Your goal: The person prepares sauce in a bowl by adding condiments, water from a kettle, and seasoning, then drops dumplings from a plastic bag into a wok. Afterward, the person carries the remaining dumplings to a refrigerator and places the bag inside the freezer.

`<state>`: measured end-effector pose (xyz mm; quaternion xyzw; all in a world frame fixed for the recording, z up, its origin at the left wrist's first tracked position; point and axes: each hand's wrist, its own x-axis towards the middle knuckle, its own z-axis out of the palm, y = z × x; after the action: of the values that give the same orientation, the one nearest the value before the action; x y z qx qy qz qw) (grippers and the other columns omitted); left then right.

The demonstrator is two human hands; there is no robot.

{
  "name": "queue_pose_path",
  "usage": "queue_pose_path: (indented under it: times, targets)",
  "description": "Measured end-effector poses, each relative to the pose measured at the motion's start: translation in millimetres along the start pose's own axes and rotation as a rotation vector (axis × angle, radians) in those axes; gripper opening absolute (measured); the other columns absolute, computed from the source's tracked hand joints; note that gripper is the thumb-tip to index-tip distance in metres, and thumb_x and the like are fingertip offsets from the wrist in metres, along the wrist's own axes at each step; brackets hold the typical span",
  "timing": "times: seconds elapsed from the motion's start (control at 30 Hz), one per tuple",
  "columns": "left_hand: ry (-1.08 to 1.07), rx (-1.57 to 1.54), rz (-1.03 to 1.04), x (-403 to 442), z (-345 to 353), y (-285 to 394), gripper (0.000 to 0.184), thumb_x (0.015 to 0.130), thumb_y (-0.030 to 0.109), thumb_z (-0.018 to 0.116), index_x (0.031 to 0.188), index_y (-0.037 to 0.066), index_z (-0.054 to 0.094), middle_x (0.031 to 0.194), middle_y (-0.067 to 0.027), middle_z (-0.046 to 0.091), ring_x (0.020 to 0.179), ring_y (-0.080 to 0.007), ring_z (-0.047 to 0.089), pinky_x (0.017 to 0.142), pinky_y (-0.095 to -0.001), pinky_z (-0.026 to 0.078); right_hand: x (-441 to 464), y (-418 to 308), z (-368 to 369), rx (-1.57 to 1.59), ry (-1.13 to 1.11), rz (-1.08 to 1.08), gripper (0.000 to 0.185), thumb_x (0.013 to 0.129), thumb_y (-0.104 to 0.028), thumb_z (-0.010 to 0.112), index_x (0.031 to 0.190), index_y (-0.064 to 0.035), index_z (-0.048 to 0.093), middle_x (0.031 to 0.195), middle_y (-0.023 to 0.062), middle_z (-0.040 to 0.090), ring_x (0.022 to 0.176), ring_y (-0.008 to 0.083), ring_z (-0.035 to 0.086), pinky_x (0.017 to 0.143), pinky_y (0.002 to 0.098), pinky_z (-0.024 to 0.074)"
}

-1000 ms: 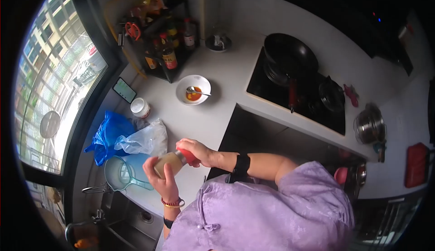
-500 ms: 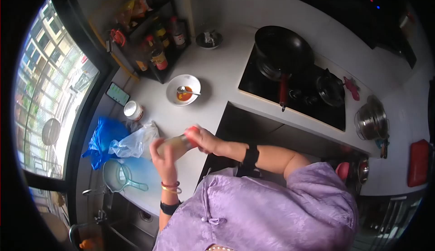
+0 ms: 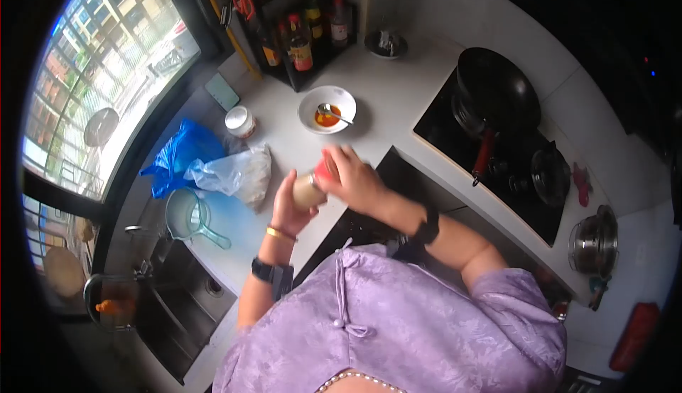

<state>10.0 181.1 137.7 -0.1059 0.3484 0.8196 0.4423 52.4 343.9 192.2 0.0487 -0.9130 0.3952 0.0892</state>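
Wrapped around the pale, cylindrical, red-capped jar, the left hand supports its body; the right hand clasps the red cap, nearer than the round white bowl. Probably light, stiff, slippery; mid-body suits holding.

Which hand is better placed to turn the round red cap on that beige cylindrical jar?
Probably the right hand: it grips the red cap, while the left hand holds the beige jar by its body.
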Motion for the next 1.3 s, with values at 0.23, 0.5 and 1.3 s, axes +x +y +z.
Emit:
queue_pose_path:
  times: [0.23, 0.5, 1.3]
  targets:
    - [-0.438, -0.331, 0.094, 60.9, 41.2, 97.5, 0.046, 0.081, 0.044, 0.040, 0.108, 0.008, 0.046, 0.098, -0.0115, 0.049, 0.084, -0.0264, 0.049, 0.049, -0.0234, 0.047, 167.0, -44.0, -61.5, -0.121, -0.139, -0.263, 0.048, 0.065, -0.044, 0.059, 0.092, -0.0050, 0.054, 0.089, 0.0128, 0.061, 0.082, 0.0257, 0.059, 0.071, 0.0335, 0.0473]
    - [-0.423, -0.182, 0.068, 71.8, 82.7, 114.4, 0.048, 0.083, 0.046, 0.040, 0.114, 0.010, 0.041, 0.105, -0.0103, 0.045, 0.090, -0.0307, 0.046, 0.053, -0.0251, 0.046, 159.0, -31.0, -108.4, 0.068, -0.047, -0.172, 0.034, 0.071, -0.032, 0.064, 0.089, -0.0060, 0.051, 0.078, 0.0066, 0.060, 0.068, 0.0182, 0.056, 0.065, 0.0312, 0.0463]
    - [-0.705, -0.059, -0.048, 217.1, 295.5, -26.2, 0.044, 0.089, 0.039, 0.036, 0.120, 0.007, 0.035, 0.116, -0.0167, 0.041, 0.104, -0.0340, 0.044, 0.086, -0.0397, 0.041, 61.4, 138.6, -355.2, 0.072, 0.196, 0.243, 0.043, 0.078, -0.040, 0.053, 0.107, -0.0086, 0.052, 0.100, 0.0043, 0.054, 0.096, 0.0137, 0.049, 0.084, 0.0276, 0.0365]
